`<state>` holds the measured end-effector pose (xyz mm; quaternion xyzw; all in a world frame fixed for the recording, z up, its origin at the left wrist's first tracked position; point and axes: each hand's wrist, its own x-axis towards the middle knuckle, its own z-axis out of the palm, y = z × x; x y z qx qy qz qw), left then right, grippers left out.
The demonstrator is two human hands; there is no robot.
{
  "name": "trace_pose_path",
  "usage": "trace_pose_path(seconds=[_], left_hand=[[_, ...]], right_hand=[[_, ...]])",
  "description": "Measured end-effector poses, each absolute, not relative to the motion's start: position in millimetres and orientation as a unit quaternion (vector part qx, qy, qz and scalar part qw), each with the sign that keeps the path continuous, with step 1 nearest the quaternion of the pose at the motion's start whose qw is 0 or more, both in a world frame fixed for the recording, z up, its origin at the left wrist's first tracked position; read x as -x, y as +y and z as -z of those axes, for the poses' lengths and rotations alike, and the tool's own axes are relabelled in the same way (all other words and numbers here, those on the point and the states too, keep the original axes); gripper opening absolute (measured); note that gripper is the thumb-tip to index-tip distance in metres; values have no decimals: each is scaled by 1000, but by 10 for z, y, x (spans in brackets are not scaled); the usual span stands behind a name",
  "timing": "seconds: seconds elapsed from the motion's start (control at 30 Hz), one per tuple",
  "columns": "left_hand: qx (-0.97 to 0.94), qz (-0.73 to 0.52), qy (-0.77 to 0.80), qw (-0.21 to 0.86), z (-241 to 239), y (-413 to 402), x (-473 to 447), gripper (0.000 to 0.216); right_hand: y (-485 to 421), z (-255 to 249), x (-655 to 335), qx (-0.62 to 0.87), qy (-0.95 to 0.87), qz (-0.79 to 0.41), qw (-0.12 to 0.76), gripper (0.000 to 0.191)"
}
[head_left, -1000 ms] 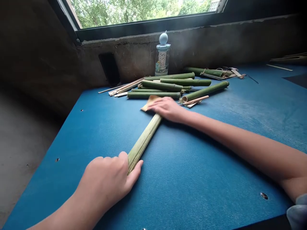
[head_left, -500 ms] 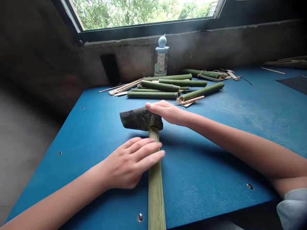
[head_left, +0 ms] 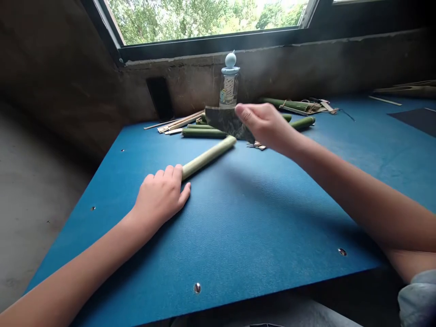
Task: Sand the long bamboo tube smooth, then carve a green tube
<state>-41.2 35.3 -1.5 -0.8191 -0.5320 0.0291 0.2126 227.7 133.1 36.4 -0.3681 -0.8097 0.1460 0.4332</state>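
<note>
My left hand (head_left: 160,195) is closed over the near end of a pale green bamboo piece (head_left: 209,157), its thumb apart. The piece slants away to the right along the table, its far end just under the blade. Above that end, my right hand (head_left: 267,122) grips a dark broad-bladed knife (head_left: 225,120). The blade points left and looks slightly blurred; its handle is hidden by my fingers.
Green bamboo lengths (head_left: 204,132) and pale split strips (head_left: 184,121) lie behind the knife. A clear bottle with a blue lid (head_left: 230,70) and a black phone (head_left: 160,97) stand by the wall. The blue table (head_left: 238,236) has metal bolts near its edges.
The knife has been raised off the bamboo piece and moved away to the right. My left hand has moved up and left, and the bamboo piece has swung from pointing toward me to slanting away.
</note>
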Motion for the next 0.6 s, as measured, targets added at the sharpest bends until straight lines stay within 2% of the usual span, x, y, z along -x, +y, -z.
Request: trace_pose_path(seconds=[0.17, 0.27, 0.37, 0.47, 0.6], left_hand=[[855, -40, -469, 216, -15, 178, 405, 44], [890, -16, -398, 222, 5, 12, 366, 48], [912, 1, -334, 236, 30, -168, 316, 50], [906, 20, -325, 272, 34, -291, 289, 49], [897, 6, -331, 291, 54, -303, 321, 50]], right_hand=[[1394, 189, -2249, 273, -923, -75, 259, 43], [1344, 329, -2292, 237, -950, -48, 199, 50], [1287, 328, -2332, 230, -953, -57, 191, 48], [1349, 342, -2348, 225, -945, -83, 222, 38], [1467, 401, -2269, 234, -928, -106, 269, 37]])
